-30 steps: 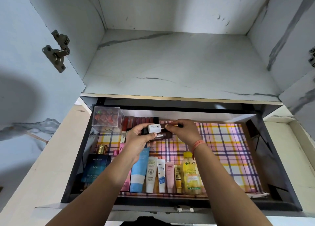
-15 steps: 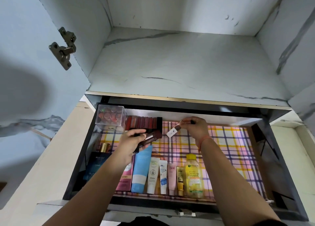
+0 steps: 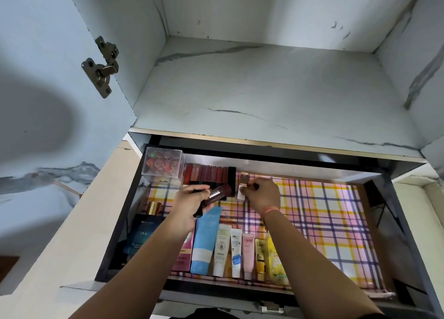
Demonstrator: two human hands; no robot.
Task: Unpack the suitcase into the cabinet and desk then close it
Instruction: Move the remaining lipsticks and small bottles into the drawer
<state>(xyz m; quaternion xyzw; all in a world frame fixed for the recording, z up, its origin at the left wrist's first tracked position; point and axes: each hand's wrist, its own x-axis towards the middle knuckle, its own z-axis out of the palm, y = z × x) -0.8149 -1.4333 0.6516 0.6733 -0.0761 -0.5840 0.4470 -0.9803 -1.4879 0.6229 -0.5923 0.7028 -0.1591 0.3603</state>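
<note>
left hand [image 3: 189, 204] gripping brown lipstick tubes [image 3: 215, 195], right hand [image 3: 264, 196] fingers [image 3: 251, 192] pinching small white-capped tube [image 3: 241, 194], above plaid-lined open drawer [image 3: 324, 217], just beside lipstick row [image 3: 209, 173]

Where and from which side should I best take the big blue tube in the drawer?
Likely its far end, from above. The blue tube lies flat, tight between the pink box and a white tube; its far end reaches past the white tube, leaving room to pinch.
</note>
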